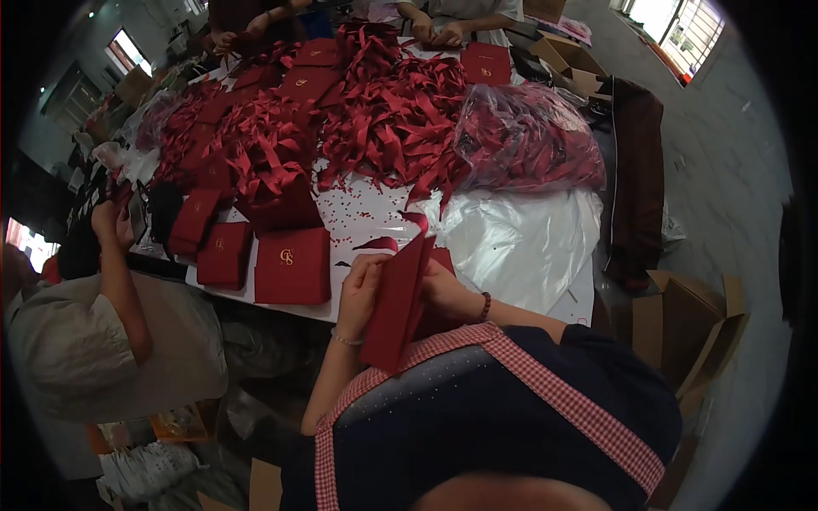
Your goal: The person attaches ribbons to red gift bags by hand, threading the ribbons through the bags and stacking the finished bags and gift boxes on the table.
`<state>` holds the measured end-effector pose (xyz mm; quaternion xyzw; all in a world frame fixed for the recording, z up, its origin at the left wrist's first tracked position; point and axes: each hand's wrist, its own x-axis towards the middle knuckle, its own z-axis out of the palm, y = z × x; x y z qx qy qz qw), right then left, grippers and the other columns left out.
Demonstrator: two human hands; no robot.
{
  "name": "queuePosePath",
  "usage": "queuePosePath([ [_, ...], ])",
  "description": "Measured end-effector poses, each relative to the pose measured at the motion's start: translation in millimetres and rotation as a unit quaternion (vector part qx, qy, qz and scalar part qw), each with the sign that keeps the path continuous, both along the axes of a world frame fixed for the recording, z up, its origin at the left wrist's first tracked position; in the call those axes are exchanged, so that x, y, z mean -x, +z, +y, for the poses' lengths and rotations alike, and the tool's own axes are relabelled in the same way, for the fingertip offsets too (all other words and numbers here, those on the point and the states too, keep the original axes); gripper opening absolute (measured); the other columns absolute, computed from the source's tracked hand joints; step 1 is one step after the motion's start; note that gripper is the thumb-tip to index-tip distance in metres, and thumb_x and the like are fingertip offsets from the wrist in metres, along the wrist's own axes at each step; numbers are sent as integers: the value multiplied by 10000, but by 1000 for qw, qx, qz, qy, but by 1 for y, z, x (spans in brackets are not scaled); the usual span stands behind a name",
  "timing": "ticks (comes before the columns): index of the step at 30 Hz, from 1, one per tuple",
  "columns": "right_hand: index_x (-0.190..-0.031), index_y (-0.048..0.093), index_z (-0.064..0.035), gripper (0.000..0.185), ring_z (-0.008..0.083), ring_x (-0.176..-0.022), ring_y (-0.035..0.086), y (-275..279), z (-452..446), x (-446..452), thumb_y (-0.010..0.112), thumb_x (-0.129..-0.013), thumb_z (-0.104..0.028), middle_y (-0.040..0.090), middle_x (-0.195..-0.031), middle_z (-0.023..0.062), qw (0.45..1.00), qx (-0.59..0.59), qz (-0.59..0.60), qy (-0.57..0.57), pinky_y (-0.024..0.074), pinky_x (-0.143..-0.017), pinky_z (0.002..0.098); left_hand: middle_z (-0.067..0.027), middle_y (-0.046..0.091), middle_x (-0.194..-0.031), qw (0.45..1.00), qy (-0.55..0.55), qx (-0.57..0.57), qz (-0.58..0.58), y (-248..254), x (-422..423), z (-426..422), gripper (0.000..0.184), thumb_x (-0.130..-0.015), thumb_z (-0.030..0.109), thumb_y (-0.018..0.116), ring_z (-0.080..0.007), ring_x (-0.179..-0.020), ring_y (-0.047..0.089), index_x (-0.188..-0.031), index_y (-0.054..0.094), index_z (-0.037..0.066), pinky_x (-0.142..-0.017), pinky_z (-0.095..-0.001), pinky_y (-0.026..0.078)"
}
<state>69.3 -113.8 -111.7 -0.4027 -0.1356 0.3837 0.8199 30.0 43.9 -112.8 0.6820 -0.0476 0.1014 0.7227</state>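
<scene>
Red bag (396, 298): held up in front of the person's chest, just off the near edge of the table; its long axis stands steep and leans, the lower end toward the person and to the left, the upper end pointing away over the table and to the right. One narrow panel faces the camera.
Left hand (362, 285): closed on the left side of the bag, fingers bent against the panel above its middle; a pale bracelet (345, 339) circles the wrist.
Right hand (441, 288): at the bag's right side, fingers partly hidden behind the panel, so how far they close cannot be told; a dark beaded bracelet (486, 307) sits at the wrist.
Ribbon (416, 221): a red strip curling above the bag's upper end.
White table (584, 294): beyond the hands, strewn with small red scraps (362, 209).
Finished-looking stack (292, 268): red, gold lettering facing up, left of the hands near the table edge.
Clear plastic (520, 238): a sheet spread to the right.
Ribbon heap (392, 119): tangled red across the table's middle, beside a filled plastic bag (532, 140).
Co-workers: one in a grey shirt (111, 345) at left; others' hands (439, 34) across the table.
Cardboard box (690, 332): open, right of the person.
</scene>
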Motion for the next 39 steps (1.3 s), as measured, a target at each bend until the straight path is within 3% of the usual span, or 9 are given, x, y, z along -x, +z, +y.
queuePosePath([
  [9, -1108, 434, -57, 236, 153, -629, 622, -7, -11, -15, 491, -898, -151, 615, -885, 77, 991, -13, 29, 133, 474, -526, 221, 4, 535, -894, 956, -114, 269, 16, -7, 17, 39, 171, -834, 76, 576, -29, -597, 433, -967, 470, 79, -473, -156, 325],
  [12, -1110, 498, -96, 237, 141, -620, 602, 1, -20, -70, 484, -874, -101, 605, -906, 81, 973, 177, -148, -15, 471, -535, 232, 37, 540, -782, 950, -89, 295, 51, -2, 15, 36, 155, -832, 82, 584, -22, -568, 434, -950, 484, 85, -453, -150, 311],
  [14, -964, 619, -155, 234, 224, -858, 513, -13, -36, -119, 592, -742, -88, 506, -932, 86, 609, 405, -668, -137, 443, -712, 338, 54, 531, -719, 948, -74, 256, 176, 2, 14, 43, 134, -827, 93, 602, -11, -533, 425, -919, 504, 89, -429, -149, 298],
  [17, -920, 631, -159, 223, 262, -886, 466, -27, -49, -143, 606, -702, -120, 472, -877, 79, 517, 502, -691, -61, 421, -739, 354, 67, 517, -674, 969, -8, 150, 197, 4, 11, 41, 111, -820, 100, 615, 0, -499, 402, -886, 526, 87, -409, -146, 280],
  [22, -812, 586, -73, 96, 282, -940, 482, 4, -34, -156, 599, -720, -99, 539, -893, 92, 532, 308, -762, -202, 425, -763, 360, 47, 535, -711, 978, -29, 27, 206, 25, 13, 33, 136, -811, 118, 628, -15, -542, 426, -903, 542, 68, -451, -153, 320],
  [25, -837, 553, -18, 99, 204, -748, 581, 52, -24, -139, 565, -829, -116, 588, -777, 95, 853, 235, -448, -130, 450, -676, 296, 16, 544, -739, 977, -67, -129, 155, 32, 13, 27, 215, -793, 130, 639, -44, -585, 445, -960, 542, 36, -502, -185, 362],
  [29, -1026, 541, -21, 176, 85, -636, 557, 84, -18, -105, 505, -864, -82, 600, -747, 48, 791, 254, -535, -153, 423, -563, 221, -100, 591, -833, 933, -125, -309, 136, 50, 11, 30, 370, -731, 160, 664, -183, -681, 536, -1039, 532, 3, -643, -278, 445],
  [35, -951, 527, 6, 124, 70, -566, 550, 61, -23, -26, 506, -881, -93, 598, -734, 31, 939, 268, -189, 108, 429, -506, 184, -104, 618, -881, 961, -136, -190, 146, 44, 13, 34, 374, -717, 118, 674, -156, -785, 585, -1042, 546, -16, -725, -260, 466],
  [39, -861, 524, -10, 106, 89, -578, 518, 48, -20, -14, 513, -878, -114, 568, -683, 36, 903, 285, -299, 115, 416, -538, 223, -110, 630, -892, 962, -159, -150, 166, 42, 11, 31, 357, -716, 98, 662, -138, -787, 585, -1044, 577, -14, -730, -255, 464],
])
